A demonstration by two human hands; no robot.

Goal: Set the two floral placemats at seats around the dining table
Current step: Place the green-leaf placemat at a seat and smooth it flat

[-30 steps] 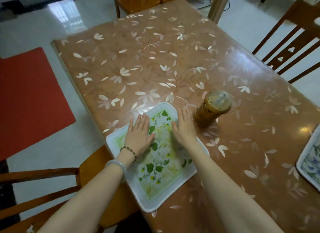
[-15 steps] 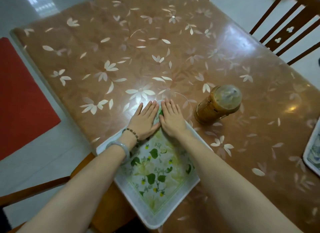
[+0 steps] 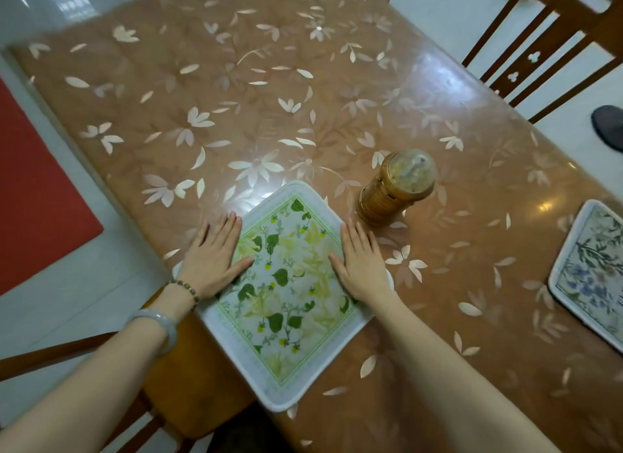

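One placemat (image 3: pixel 290 294) is laid on the dining table (image 3: pixel 269 115) at its near edge, turned so that one corner hangs over that edge. The left hand (image 3: pixel 214 257) is pressed flat on its left side, partly on the table, and the right hand (image 3: pixel 362 265) on its right side. A jar (image 3: pixel 394 188) is placed just behind the right hand. The second placemat (image 3: pixel 593 270) is seen well apart to the right. A chair (image 3: pixel 553 44) is placed behind the far right edge.
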